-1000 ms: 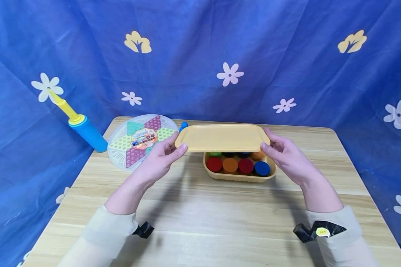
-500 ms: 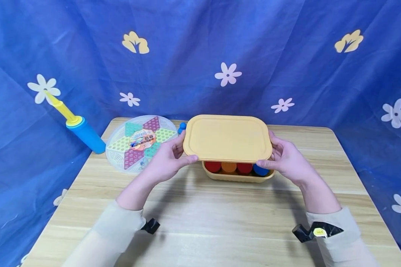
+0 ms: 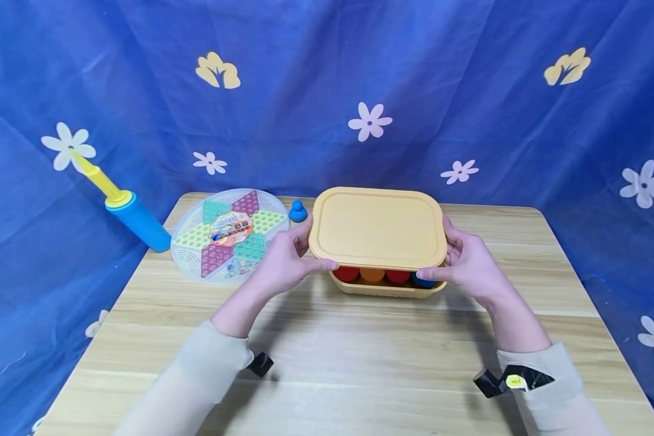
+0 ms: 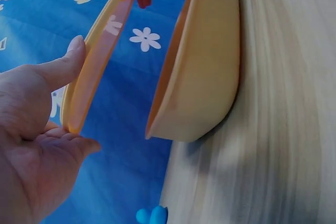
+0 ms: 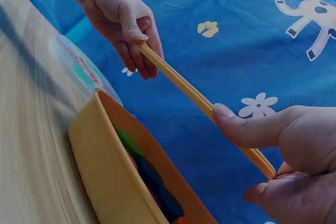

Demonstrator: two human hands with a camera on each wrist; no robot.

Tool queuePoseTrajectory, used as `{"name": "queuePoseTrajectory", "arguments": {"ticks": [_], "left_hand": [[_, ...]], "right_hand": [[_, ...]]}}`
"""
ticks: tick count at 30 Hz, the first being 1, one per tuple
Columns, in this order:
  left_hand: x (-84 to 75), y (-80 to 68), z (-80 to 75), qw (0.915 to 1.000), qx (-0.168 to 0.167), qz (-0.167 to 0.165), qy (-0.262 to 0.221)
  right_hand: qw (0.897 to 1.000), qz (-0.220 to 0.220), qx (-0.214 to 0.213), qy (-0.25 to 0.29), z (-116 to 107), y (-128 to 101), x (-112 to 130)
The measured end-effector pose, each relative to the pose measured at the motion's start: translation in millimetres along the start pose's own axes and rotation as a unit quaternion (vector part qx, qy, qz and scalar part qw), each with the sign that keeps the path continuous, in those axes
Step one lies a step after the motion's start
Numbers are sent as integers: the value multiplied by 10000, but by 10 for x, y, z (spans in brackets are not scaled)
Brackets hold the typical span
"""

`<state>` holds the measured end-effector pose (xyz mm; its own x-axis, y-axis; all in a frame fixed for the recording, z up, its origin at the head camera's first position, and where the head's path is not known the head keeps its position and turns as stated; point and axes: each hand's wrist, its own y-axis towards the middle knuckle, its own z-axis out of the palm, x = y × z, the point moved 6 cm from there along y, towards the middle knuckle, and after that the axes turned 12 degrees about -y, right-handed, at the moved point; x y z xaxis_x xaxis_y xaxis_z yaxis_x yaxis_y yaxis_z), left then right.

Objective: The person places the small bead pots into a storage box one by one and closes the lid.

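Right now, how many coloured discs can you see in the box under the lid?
4 show in the head view, in the front row of the yellow box: red disc, orange disc, second red disc, blue disc. The lid hides the rows behind, so more are likely.

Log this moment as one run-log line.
left hand: holds lid | right hand: holds lid | lid: above box, not seated

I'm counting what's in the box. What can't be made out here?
- Back rows of discs: head view, hidden by the lid.
- Disc colours: right wrist view, too dark inside the box.
- Board label: head view, too small to read.
- Box contents: left wrist view, only the box's outside shows.
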<state>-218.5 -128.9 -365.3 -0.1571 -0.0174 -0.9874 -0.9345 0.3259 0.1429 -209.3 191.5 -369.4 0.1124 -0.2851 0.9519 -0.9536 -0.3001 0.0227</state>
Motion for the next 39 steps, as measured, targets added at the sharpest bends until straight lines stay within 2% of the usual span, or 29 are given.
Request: {"name": "queuePoseTrajectory", "arguments": {"ticks": [3,6,11,16,19,25,32,39], "left_hand": [[46,12,31,9998,-118,-54,136],[97,13,75,9983,-220,-267,460],[204,9,182,9936,-147,-616,940],[329,-27,231,9843,-106,-812,1566],[392,-46,256,9803,-88,-866,1775],[493,-51,276,9787,-18,-941,1824],[588,-11,267,9777,39,-980,1856],[635,4,266,9832,-25,-1096,1461]], "right_hand": [[9998,-8,-75,-165,-29,-13,3],[9983,27,-62,-583,-65,-38,-1],[9893,462,84,-1381,-112,-90,-135],[9854,763,155,-1516,-77,-95,-320],[9825,838,190,-1654,-47,-90,-389],[9780,824,267,-1899,4,-88,-499],[9789,899,227,-1821,5,-81,-615],[9789,946,219,-1800,-9,-94,-664]]}}
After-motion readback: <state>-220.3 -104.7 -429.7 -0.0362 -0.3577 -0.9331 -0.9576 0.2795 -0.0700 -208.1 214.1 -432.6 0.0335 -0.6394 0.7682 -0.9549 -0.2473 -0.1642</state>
